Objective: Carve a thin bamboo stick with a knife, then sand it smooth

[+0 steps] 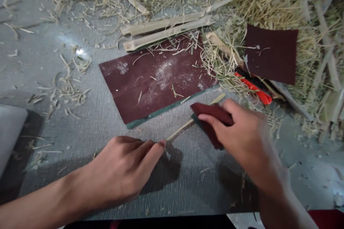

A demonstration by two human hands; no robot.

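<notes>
My left hand [129, 166] is closed, pinching one end of a thin pale strip [179, 130] that looks like split bamboo. The strip slants up to the right, just over the table. My right hand [242, 136] grips a folded piece of dark red sandpaper [215, 114], which is wrapped around the strip. The strip's far tip sticks out above the sandpaper. Behind both hands lies a large dark red sandpaper sheet [150, 86], dusted with pale powder and shavings, with a green edge along its front.
Split bamboo pieces [169, 30] lie across the back of the sheet. A heap of shavings [263, 7] fills the back right. A smaller sandpaper square [271, 53] rests there beside an orange-and-black tool [254, 87]. A pale grey object [9, 128] stands at the left edge.
</notes>
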